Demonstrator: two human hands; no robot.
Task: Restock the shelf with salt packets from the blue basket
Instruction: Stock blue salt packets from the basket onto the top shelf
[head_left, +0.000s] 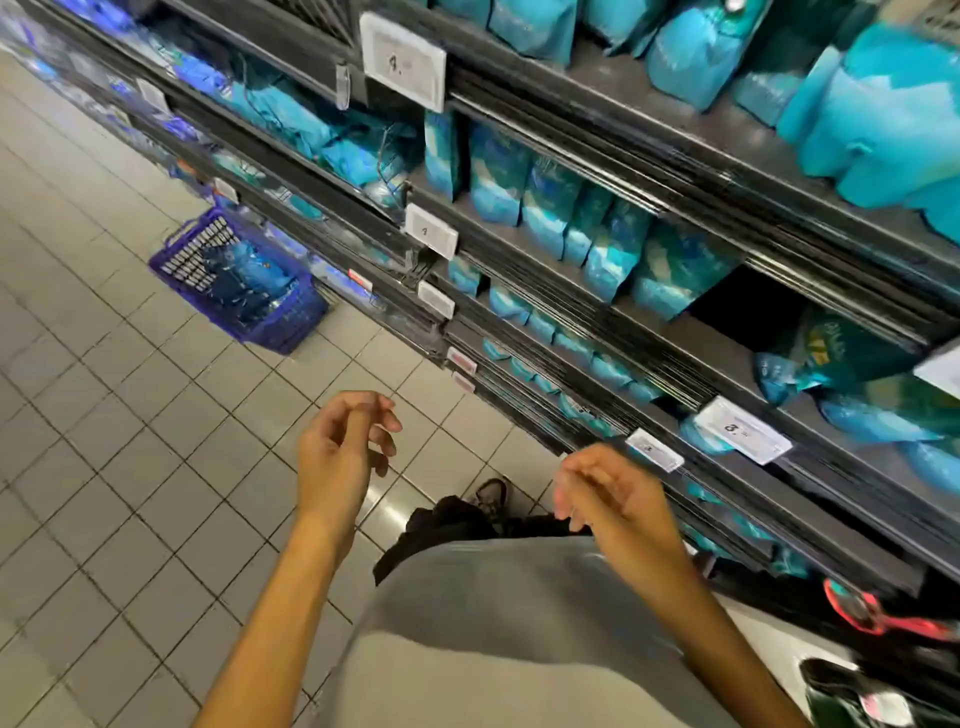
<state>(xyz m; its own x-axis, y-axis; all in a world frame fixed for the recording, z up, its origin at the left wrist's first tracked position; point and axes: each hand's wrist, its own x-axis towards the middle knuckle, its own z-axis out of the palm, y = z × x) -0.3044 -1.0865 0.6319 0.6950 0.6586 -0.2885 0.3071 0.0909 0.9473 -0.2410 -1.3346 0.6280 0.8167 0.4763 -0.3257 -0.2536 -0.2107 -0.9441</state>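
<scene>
The blue basket (244, 286) sits on the tiled floor against the shelf's (675, 332) foot, packets inside. Turquoise salt packets (571, 218) stand upright along the middle shelf's front edge.

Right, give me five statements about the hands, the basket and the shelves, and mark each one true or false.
1. The left hand holds a salt packet. False: its fingers hang loosely curled and hold nothing.
2. The blue basket stands on the tiled floor against the shelves. True.
3. The blue basket is empty. False: blue packets lie inside it.
4. The right hand holds nothing. True.
5. The shelf with the upright packets is full from end to end. False: a dark gap opens to the right of the row.
</scene>
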